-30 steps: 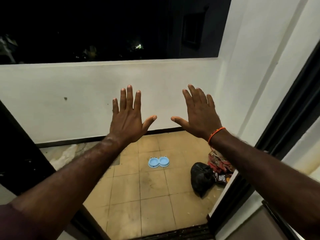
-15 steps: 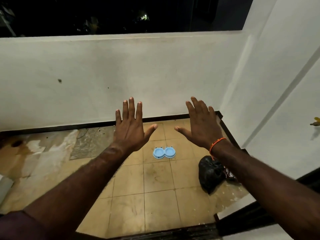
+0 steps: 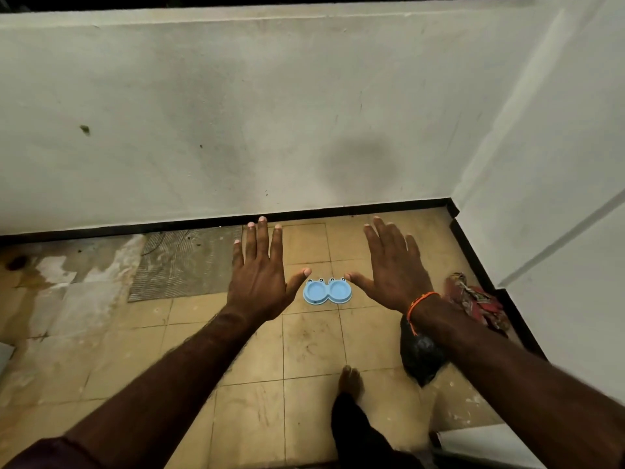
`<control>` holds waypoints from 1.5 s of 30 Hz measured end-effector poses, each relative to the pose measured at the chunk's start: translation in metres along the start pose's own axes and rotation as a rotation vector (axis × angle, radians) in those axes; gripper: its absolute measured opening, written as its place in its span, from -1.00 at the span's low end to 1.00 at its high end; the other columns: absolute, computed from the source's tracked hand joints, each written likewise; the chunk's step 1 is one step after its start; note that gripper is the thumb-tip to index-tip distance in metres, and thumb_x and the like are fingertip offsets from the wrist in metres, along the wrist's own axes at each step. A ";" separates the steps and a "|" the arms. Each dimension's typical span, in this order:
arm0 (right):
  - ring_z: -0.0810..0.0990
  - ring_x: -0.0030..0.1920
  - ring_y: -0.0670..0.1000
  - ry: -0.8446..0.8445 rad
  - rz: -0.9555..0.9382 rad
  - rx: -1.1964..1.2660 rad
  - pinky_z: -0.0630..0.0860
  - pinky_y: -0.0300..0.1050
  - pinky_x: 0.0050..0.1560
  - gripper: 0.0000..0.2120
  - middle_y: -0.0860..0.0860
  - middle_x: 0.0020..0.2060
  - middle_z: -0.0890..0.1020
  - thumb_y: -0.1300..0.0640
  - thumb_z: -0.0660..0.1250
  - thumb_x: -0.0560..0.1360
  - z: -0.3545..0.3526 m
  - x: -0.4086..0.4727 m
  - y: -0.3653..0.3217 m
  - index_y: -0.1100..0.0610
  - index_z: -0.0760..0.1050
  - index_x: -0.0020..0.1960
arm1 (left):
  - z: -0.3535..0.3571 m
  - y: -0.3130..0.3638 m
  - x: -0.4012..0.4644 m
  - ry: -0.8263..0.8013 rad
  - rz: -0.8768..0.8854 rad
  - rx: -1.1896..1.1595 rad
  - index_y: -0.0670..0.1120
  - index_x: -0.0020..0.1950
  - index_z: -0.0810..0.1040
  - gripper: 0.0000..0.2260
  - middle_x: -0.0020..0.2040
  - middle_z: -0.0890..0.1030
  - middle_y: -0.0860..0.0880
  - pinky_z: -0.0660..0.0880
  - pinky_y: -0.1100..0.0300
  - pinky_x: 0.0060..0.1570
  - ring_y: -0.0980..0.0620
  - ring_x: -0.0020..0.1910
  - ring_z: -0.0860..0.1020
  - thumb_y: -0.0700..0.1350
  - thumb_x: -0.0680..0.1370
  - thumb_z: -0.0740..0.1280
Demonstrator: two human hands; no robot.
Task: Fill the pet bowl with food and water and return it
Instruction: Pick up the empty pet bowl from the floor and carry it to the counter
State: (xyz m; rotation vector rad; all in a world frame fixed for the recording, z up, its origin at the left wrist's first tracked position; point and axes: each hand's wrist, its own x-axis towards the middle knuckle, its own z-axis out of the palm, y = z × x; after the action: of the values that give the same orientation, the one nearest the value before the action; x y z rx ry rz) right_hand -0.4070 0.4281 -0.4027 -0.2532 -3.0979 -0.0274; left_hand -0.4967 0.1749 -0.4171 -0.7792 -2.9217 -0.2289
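A light blue double pet bowl with small frog-eye knobs lies on the tan floor tiles, a short way from the white wall; both of its wells look empty. My left hand is stretched out in the air to the bowl's left, fingers straight and spread, holding nothing. To the right of the bowl, my right hand is held out the same way, an orange thread round its wrist. Both hands are well above the floor and apart from the bowl.
A black plastic bag lies on the tiles right of the bowl, with a red patterned cloth against the black skirting. My bare foot stands on the tiles below the bowl. A low white wall bounds the floor ahead; patchy cement lies at left.
The view has tilted down and moved forward onto the tiled floor. Both outstretched hands have dropped lower in the view, flanking the bowl. My foot has come into view.
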 end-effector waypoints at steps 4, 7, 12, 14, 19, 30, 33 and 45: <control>0.11 0.62 0.25 -0.081 -0.011 0.028 0.19 0.29 0.53 -0.07 0.16 0.66 0.03 -0.45 0.09 0.53 0.053 0.067 0.020 0.14 0.02 0.66 | 0.052 -0.018 0.055 -0.085 -0.047 0.001 -0.15 0.69 0.00 -0.13 0.70 -0.10 -0.23 0.10 -0.27 0.58 -0.24 0.68 -0.07 0.45 0.61 -0.03; 0.19 0.59 0.26 -0.163 0.000 0.046 0.27 0.27 0.49 -0.09 0.17 0.65 0.09 -0.30 0.33 0.51 0.093 0.112 0.035 0.14 0.07 0.65 | 0.091 -0.028 0.091 -0.156 -0.079 -0.013 -0.17 0.68 0.06 -0.15 0.69 -0.04 -0.25 0.17 -0.26 0.54 -0.27 0.67 0.00 0.42 0.62 0.04; 0.37 0.48 0.25 -0.284 0.017 0.074 0.47 0.21 0.32 -0.10 0.19 0.59 0.25 -0.19 0.48 0.41 0.169 0.172 0.054 0.18 0.21 0.58 | 0.167 -0.042 0.142 -0.315 -0.097 -0.027 -0.19 0.67 0.10 -0.18 0.68 0.07 -0.26 0.36 -0.22 0.43 -0.28 0.63 0.17 0.34 0.61 0.18; 0.43 0.44 0.26 -0.325 0.037 0.103 0.54 0.18 0.24 -0.09 0.21 0.58 0.29 -0.17 0.51 0.39 0.206 0.189 0.058 0.20 0.24 0.58 | 0.204 -0.048 0.159 -0.386 -0.108 -0.049 -0.18 0.67 0.08 -0.20 0.67 0.14 -0.24 0.50 -0.18 0.29 -0.25 0.56 0.32 0.28 0.61 0.22; 0.51 0.36 0.20 -0.393 0.075 0.175 0.61 0.09 0.11 -0.08 0.18 0.61 0.20 -0.14 0.47 0.45 0.314 0.221 0.066 0.16 0.11 0.62 | 0.312 -0.068 0.198 -0.512 -0.086 -0.036 -0.13 0.67 0.06 -0.22 0.67 0.15 -0.18 0.56 -0.11 0.17 -0.19 0.44 0.46 0.25 0.61 0.24; 0.53 0.33 0.23 -0.482 0.091 0.191 0.65 0.16 0.04 0.07 0.14 0.64 0.11 -0.19 0.50 0.44 0.579 0.274 0.087 0.11 -0.10 0.65 | 0.584 -0.106 0.219 -0.667 -0.029 0.049 -0.14 0.68 -0.02 -0.14 0.69 0.04 -0.20 0.53 -0.11 0.19 -0.20 0.47 0.42 0.27 0.58 0.29; 0.56 0.24 0.26 -0.494 0.094 0.165 0.62 0.14 -0.05 0.09 0.16 0.60 0.19 -0.19 0.54 0.39 0.642 0.283 0.092 0.13 -0.03 0.64 | 0.647 -0.107 0.218 -0.691 -0.016 0.059 -0.15 0.67 -0.04 -0.08 0.69 0.01 -0.20 0.51 -0.12 0.21 -0.21 0.47 0.41 0.30 0.55 0.32; 0.52 0.27 0.28 -0.576 0.181 0.162 0.52 0.20 0.11 0.24 0.19 0.53 0.26 -0.28 0.57 0.29 0.807 0.309 0.103 0.13 -0.10 0.66 | 0.820 -0.107 0.246 -0.821 -0.120 -0.070 -0.18 0.67 -0.20 0.23 0.65 0.07 -0.21 0.53 -0.20 0.19 -0.29 0.45 0.38 0.10 0.35 0.64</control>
State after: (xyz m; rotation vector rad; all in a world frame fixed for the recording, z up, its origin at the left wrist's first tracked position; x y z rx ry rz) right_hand -0.7205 0.5961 -1.1969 -0.6348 -3.5921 0.3621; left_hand -0.8170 0.3447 -1.2004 -0.8643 -3.7513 -0.0098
